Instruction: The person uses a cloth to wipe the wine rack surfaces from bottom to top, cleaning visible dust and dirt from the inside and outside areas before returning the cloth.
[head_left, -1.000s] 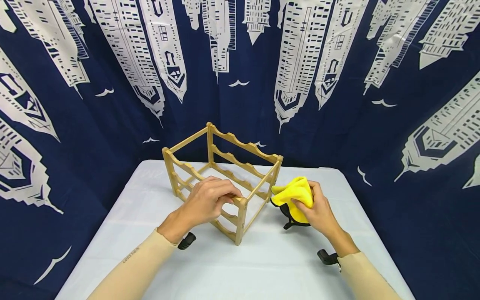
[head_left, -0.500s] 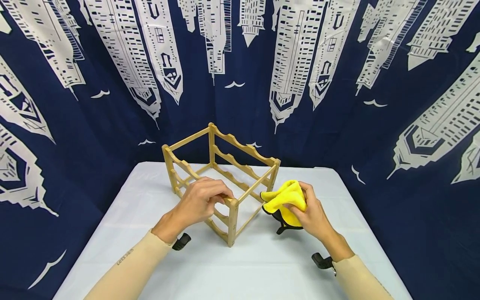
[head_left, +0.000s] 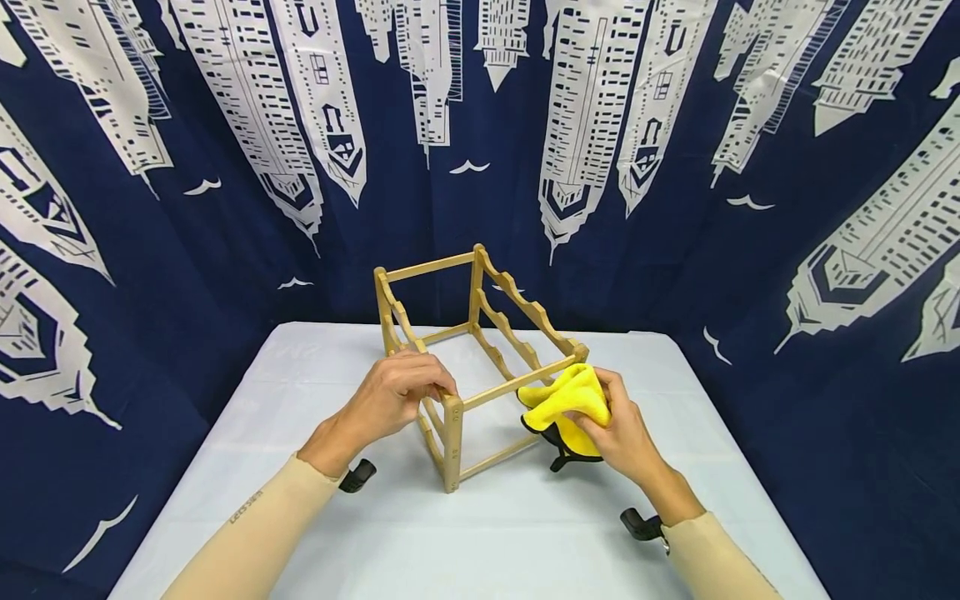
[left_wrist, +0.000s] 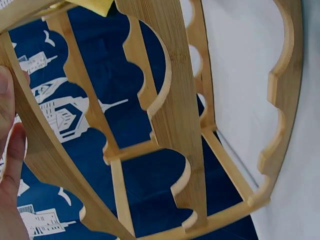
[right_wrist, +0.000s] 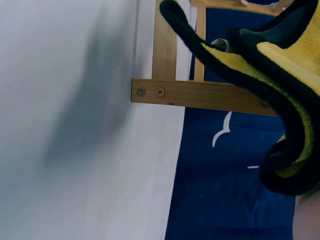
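Observation:
A wooden bottle rack (head_left: 498,389) with scalloped rails stands on the table, turned at an angle. My left hand (head_left: 401,392) grips its top rail by the near corner post; thumb and fingertips (left_wrist: 15,150) show at the edge of the left wrist view. In my right hand (head_left: 626,429) is a bunched yellow cloth (head_left: 573,400) with black edging, pinched between thumb and fingers. The cloth hangs beside the rack's right end and overlaps part of it in the head view. In the right wrist view the cloth (right_wrist: 295,55) hides part of a screwed post (right_wrist: 200,95).
The white-covered table (head_left: 480,542) carries the rack. Behind and at both sides hangs a dark blue curtain (head_left: 480,208) printed with white buildings and birds. Small black devices (head_left: 641,525) are strapped at the wrists.
The rack has turned under my left hand, its far end swinging right and its near corner shifting slightly left. My right hand with the cloth has moved a little left.

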